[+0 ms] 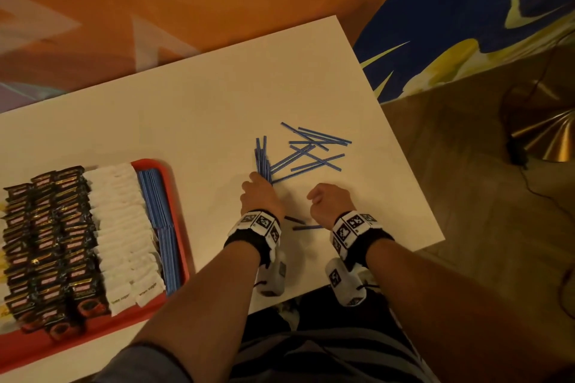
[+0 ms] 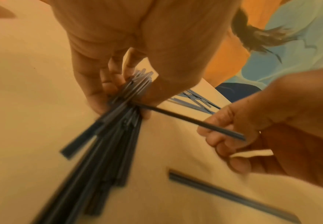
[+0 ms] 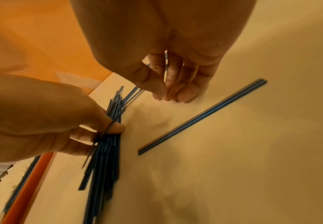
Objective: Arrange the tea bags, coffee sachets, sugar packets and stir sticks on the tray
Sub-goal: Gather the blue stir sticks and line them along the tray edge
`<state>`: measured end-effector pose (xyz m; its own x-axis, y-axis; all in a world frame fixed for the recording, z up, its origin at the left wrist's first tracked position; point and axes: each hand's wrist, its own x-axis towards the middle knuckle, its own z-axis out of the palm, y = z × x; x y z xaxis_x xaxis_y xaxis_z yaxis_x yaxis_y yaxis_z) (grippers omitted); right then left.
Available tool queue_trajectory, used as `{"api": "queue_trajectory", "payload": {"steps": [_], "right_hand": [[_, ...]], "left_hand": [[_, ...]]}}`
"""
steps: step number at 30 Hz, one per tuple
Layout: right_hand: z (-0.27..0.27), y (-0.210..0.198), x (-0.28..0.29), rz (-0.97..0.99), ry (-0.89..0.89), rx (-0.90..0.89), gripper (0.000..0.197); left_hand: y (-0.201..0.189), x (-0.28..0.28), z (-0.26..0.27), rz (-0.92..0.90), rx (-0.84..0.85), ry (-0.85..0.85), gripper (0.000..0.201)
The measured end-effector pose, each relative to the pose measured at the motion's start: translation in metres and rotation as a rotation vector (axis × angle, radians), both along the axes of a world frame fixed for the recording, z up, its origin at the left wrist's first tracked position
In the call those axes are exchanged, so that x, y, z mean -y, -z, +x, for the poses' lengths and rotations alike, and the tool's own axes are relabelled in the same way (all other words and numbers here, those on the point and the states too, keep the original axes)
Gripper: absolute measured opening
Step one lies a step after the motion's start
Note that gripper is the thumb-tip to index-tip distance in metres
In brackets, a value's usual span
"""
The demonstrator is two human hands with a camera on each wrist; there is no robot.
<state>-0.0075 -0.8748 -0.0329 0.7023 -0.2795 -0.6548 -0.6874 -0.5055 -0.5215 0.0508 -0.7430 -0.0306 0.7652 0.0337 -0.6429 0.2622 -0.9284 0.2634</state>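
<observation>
White table on an orange, blue and yellow patterned floor; brass cone-shaped lamp base with black cable on brown carpet, right.

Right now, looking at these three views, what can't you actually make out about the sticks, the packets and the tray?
- Count in the bundle of stir sticks that the left hand grips: motion blur in both wrist views, the hand covers it in the head view.
- Print on the dark sachets: too small in the head view.
- Left end of the red tray: cut off by the frame edge.
- What the right hand pinches: hidden in the head view; the left wrist view shows a single stick.
</observation>
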Motion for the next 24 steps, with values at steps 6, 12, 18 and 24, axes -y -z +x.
{"api": "queue_trajectory", "payload": {"steps": [6,12,18,24], "right_hand": [[-0.001,0.001,0.001,0.018,-0.013,0.019,0.029],[-0.001,0.004,0.007,0.022,-0.071,0.015,0.030],[0.001,0.007,0.012,0.034,-0.092,0.024,0.026],[0.002,0.009,0.014,0.050,-0.074,0.009,0.028]], "left_hand": [[0.006,0.007,0.011,0.035,-0.008,-0.019,0.071],[0.012,0.012,0.016,0.175,-0.024,0.152,0.051],[0.013,0.010,0.024,0.112,-0.037,0.014,0.051],[0.016,-0.006,0.036,-0.163,-0.055,-0.313,0.038]]}}
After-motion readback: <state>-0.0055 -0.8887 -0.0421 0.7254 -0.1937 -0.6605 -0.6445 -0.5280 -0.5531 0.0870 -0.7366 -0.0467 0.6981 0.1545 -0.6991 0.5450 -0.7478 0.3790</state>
